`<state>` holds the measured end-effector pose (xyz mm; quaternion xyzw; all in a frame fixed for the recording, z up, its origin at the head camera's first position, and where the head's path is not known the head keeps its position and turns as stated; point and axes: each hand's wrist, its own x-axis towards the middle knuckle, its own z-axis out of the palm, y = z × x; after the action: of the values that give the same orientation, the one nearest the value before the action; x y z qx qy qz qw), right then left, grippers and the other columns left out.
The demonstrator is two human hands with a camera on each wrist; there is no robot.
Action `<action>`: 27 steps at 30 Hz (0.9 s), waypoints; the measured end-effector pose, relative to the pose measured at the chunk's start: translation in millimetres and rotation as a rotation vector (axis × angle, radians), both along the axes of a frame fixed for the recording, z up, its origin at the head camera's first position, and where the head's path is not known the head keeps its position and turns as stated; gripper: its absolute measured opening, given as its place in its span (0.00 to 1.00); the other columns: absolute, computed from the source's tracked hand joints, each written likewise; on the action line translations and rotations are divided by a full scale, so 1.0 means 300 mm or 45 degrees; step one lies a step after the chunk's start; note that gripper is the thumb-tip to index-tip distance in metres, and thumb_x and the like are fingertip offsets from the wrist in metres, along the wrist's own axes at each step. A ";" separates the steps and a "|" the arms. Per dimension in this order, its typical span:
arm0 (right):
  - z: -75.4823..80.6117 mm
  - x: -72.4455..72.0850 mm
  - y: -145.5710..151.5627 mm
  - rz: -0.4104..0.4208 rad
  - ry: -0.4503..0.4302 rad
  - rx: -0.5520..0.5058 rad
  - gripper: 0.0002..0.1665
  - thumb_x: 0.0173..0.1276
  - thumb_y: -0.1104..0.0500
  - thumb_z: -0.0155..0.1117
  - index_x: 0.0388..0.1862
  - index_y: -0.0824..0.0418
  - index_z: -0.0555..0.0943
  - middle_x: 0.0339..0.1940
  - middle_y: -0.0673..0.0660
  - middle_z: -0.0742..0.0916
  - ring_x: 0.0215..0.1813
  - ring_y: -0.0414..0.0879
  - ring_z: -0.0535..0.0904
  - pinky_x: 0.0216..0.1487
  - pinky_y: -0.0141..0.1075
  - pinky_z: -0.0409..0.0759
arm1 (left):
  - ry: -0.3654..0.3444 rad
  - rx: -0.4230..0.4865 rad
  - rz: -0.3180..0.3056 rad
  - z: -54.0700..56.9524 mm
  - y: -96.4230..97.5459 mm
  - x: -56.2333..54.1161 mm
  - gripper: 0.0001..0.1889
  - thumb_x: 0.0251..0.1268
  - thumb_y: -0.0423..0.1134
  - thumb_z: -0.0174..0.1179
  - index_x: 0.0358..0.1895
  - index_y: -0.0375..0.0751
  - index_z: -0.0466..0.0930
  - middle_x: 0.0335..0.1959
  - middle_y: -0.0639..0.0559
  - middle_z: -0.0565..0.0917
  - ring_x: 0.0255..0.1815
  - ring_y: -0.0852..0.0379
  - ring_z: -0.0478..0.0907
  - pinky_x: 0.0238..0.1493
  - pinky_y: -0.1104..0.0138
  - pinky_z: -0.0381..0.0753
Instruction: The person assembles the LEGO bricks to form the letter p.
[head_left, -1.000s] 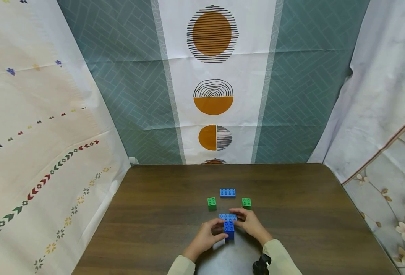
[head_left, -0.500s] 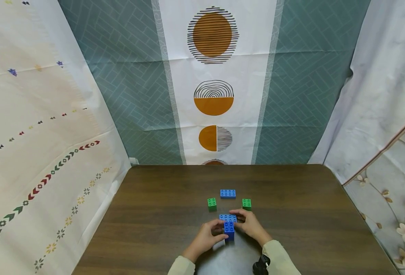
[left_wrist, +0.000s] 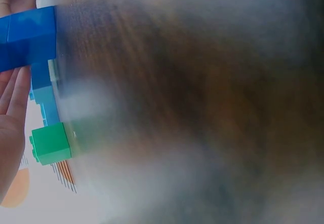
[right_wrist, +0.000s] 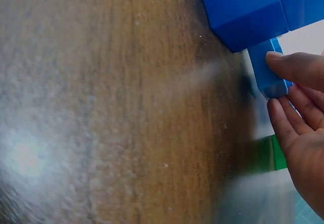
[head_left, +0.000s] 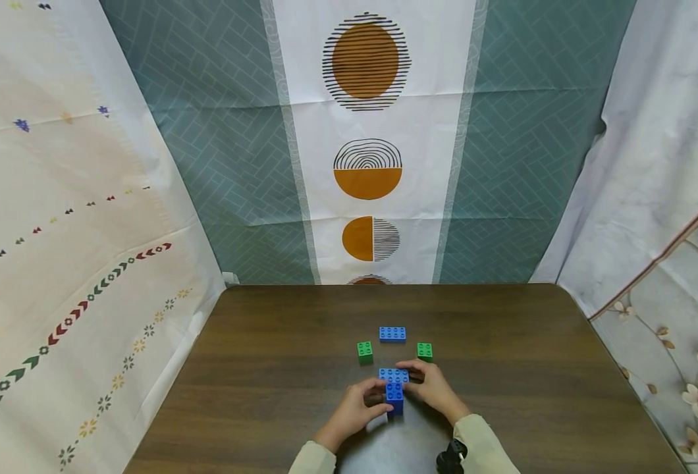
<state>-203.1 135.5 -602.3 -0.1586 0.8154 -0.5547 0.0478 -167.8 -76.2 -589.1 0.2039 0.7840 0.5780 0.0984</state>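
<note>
A short stack of two deep-blue toy building bricks (head_left: 394,397) stands upright near the front of the table, with a lighter blue eight-stud brick (head_left: 393,374) crosswise right behind it. My left hand (head_left: 355,408) holds the stack from the left, thumb at its near side and index finger by its far side. From the right, my right hand (head_left: 434,388) pinches the end of the eight-stud brick. In the right wrist view the thumb lies on one face of that brick (right_wrist: 263,72) and fingertips at its opposite face. The stack (right_wrist: 248,13) overlaps it there.
Beyond the hands, another blue eight-stud brick (head_left: 392,334) lies on the brown wooden table (head_left: 284,349). A green four-stud brick (head_left: 365,352) is at its left and a second green brick (head_left: 425,351) at its right, close to my right fingers. Patterned cloths hang around the table.
</note>
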 end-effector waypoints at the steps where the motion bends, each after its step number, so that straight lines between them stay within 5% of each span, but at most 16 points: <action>1: 0.001 0.000 0.001 -0.004 0.005 0.003 0.20 0.59 0.74 0.67 0.52 0.68 0.80 0.50 0.64 0.83 0.53 0.61 0.80 0.53 0.49 0.80 | 0.000 0.003 0.001 -0.002 0.001 -0.001 0.16 0.57 0.30 0.68 0.48 0.36 0.79 0.46 0.44 0.84 0.46 0.53 0.83 0.46 0.71 0.81; 11: 0.049 0.000 0.014 0.019 0.090 -0.029 0.18 0.61 0.69 0.68 0.51 0.68 0.81 0.49 0.65 0.83 0.50 0.60 0.81 0.52 0.48 0.81 | -0.026 0.018 0.001 -0.004 0.004 0.001 0.15 0.58 0.28 0.67 0.49 0.36 0.79 0.48 0.42 0.83 0.47 0.47 0.83 0.46 0.67 0.83; 27: 0.111 0.005 0.067 -0.004 0.106 0.045 0.19 0.62 0.63 0.69 0.52 0.64 0.81 0.51 0.61 0.84 0.54 0.58 0.80 0.56 0.52 0.78 | -0.010 -0.014 -0.001 -0.003 -0.004 -0.004 0.16 0.57 0.32 0.68 0.48 0.35 0.79 0.47 0.43 0.84 0.46 0.53 0.83 0.46 0.68 0.83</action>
<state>-201.6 155.6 -568.9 -0.1796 0.8267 -0.5330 0.0157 -168.9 -77.5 -590.0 0.2014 0.7868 0.5743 0.1026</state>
